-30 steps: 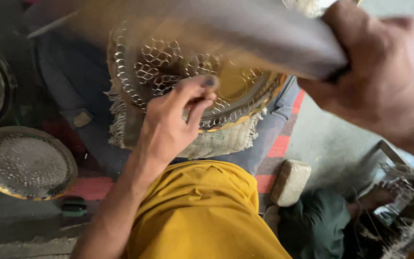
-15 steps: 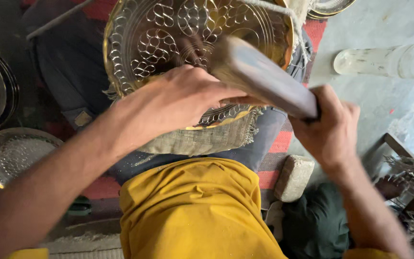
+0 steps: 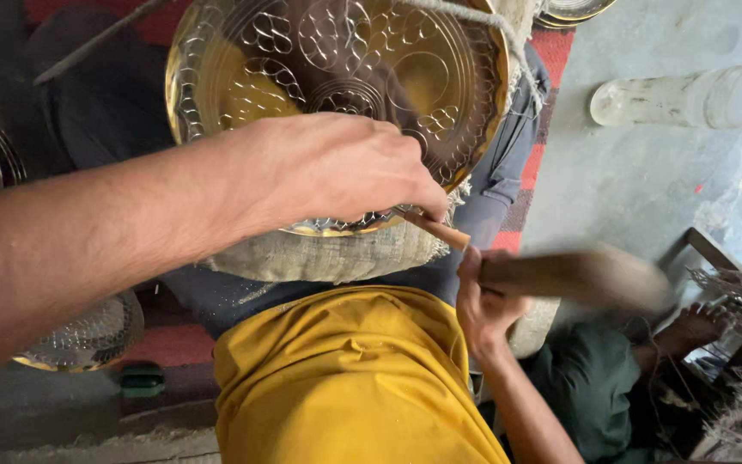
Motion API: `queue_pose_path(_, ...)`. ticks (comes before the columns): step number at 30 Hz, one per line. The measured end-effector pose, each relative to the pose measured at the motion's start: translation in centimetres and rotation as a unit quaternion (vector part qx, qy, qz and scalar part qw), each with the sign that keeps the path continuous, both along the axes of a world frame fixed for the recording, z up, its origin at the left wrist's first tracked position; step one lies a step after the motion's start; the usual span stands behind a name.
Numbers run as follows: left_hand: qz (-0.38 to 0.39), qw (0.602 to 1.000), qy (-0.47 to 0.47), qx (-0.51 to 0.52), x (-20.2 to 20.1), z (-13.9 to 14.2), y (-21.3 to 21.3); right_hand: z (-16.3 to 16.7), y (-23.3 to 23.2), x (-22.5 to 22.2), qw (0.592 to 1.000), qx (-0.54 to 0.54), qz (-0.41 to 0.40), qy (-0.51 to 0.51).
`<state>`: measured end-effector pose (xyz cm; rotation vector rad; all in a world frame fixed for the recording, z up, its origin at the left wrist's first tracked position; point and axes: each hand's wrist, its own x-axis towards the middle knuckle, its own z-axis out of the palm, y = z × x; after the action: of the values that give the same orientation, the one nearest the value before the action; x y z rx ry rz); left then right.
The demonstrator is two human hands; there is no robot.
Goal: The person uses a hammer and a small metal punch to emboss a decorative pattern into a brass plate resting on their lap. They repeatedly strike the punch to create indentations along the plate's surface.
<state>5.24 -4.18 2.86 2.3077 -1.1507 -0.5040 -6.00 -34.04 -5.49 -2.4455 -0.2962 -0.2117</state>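
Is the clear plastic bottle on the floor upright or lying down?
Lying down. The plastic bottle lies lengthwise on the grey floor, its side showing, right of the brass tray.

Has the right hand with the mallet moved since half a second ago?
Yes. The right hand has dropped off the brass tray toward the yellow shirt.

A metalworker's floor workshop: embossed brass tray (image 3: 337, 77) on a burlap cushion (image 3: 328, 253), more patterned trays (image 3: 88, 335) stacked around on bare concrete floor (image 3: 646, 180), wooden mallet (image 3: 577, 275) at hand.
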Motion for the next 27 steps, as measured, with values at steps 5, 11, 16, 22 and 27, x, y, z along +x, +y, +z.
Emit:
queue_pose_path(5, 0.0, 0.993, 0.096, 0.069, 0.4, 0.5, -0.3, 0.7, -1.1, 0.6, 0.998, -0.03, -0.037, 0.028)
queue_pose_path(11, 0.105, 0.988, 0.023, -0.109, 0.2, -0.8, 1.5, 0.4, -1.8, 1.3, 0.958, 0.278, -0.05, 0.053)
queue_pose_path(16, 0.084, 0.994, 0.026, -0.067, 0.3, -1.0, 1.6, -2.4, -1.8, 2.5, 0.948, 0.291, -0.016, 0.129)
queue_pose_path(22, 0.072, 0.997, 0.003, -0.025, 1.4, 0.2, 1.8, -1.6, -2.3, 3.7, 0.963, 0.176, -0.065, 0.192)
queue_pose_path(27, 0.019, 0.997, -0.071, -0.008, 1.8, -0.1, 1.4, -1.4, -1.2, 3.1, 0.975, 0.18, -0.062, 0.11)
